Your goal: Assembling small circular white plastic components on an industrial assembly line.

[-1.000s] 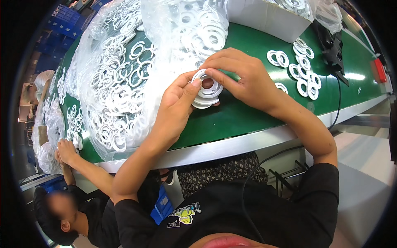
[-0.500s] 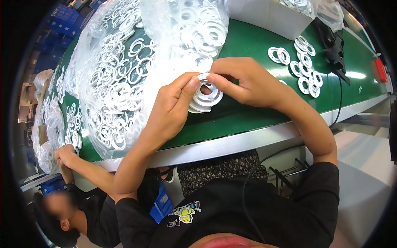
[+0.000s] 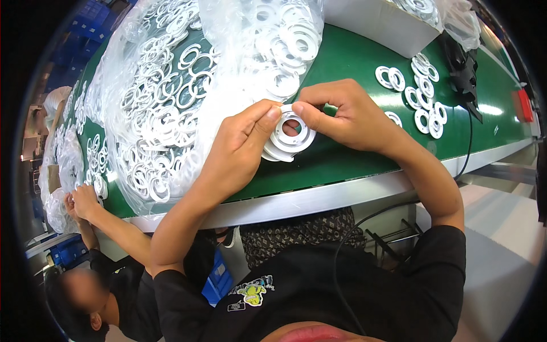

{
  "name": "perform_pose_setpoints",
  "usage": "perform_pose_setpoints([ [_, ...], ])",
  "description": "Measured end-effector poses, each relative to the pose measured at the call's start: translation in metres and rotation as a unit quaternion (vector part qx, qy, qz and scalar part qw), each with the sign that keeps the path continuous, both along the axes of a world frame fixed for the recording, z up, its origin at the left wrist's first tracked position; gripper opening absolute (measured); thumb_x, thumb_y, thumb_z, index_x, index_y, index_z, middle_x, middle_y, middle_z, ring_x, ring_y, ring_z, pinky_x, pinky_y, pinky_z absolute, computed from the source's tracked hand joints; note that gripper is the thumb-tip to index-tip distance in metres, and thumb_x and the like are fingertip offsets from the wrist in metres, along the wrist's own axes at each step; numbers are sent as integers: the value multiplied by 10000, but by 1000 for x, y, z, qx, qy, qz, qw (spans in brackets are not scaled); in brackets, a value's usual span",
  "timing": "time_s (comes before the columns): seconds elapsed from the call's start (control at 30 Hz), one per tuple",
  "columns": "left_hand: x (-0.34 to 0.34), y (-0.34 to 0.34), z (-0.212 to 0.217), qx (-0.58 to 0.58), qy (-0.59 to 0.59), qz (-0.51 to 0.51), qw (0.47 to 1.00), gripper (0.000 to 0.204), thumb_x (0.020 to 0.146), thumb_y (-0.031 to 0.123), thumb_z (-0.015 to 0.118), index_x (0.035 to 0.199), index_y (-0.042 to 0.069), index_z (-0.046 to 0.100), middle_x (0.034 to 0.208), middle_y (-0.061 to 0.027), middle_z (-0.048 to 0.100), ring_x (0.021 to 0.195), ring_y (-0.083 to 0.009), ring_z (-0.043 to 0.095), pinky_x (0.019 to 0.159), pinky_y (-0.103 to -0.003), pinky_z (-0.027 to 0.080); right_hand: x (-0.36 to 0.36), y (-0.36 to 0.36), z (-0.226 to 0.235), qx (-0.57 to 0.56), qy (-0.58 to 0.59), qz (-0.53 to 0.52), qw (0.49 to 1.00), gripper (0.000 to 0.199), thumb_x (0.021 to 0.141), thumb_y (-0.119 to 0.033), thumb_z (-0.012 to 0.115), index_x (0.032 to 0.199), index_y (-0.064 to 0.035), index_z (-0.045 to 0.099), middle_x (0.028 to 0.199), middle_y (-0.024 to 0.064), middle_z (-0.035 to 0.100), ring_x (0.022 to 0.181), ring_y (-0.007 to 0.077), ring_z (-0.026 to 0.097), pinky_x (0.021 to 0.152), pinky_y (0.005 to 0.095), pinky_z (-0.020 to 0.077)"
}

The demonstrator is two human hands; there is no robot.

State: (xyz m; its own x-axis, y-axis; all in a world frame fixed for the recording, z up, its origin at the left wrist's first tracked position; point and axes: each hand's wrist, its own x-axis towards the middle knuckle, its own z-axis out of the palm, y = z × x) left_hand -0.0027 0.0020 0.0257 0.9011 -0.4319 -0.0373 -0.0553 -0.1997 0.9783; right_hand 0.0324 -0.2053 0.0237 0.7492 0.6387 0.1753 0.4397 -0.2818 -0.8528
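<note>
Both hands meet over the green worktop (image 3: 353,62): left hand (image 3: 236,148) and right hand (image 3: 347,114) have fingers clamped on a small stack of white rings (image 3: 289,137). Finished rings (image 3: 424,94) lie at two o'clock; the heaped bag (image 3: 188,85) at ten o'clock suggests plenty left.

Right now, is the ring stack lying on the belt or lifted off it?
Lifted and tilted: both hands, left and right, pinch the ring stack above the belt.
</note>
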Motion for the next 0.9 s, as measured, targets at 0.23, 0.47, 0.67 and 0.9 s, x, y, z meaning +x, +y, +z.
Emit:
perform_pose_setpoints([
  [0.23, 7, -10, 1, -216, 105, 93, 966, 336, 961, 202, 503, 1170, -59, 465, 974, -133, 634, 873, -178, 641, 707, -303, 559, -6, 8, -5, 108, -23, -157, 981, 248, 905, -209, 556, 813, 7, 635, 628, 90, 573, 557, 103, 483, 534, 260, 403],
  [0.47, 9, -4, -4, -205, 32, 145, 967, 268, 957, 196, 531, 1092, -35, 548, 916, -66, 625, 812, -92, 584, 742, -212, 462, -10, 7, -10, 68, 13, -11, 998, 203, 818, -210, 652, 786, -9, 651, 629, 87, 608, 529, 132, 526, 516, 260, 423],
  [0.67, 1, -7, -4, -113, -42, 79, 990, 240, 956, 190, 538, 1068, -18, 578, 883, -26, 608, 783, -64, 546, 714, -207, 443, -5, 6, -19, 88, -19, -55, 994, 233, 835, -212, 633, 769, 7, 590, 549, 42, 475, 512, 78, 420, 470, 262, 350],
  [0.9, 5, -5, -3, -53, -47, 74, 995, 258, 943, 211, 563, 1033, -27, 609, 835, -20, 617, 756, -49, 544, 700, -198, 446, -8, 7, -15, 104, 56, -41, 992, 210, 863, -190, 596, 808, 12, 604, 576, 8, 493, 535, 62, 413, 481, 247, 338],
])
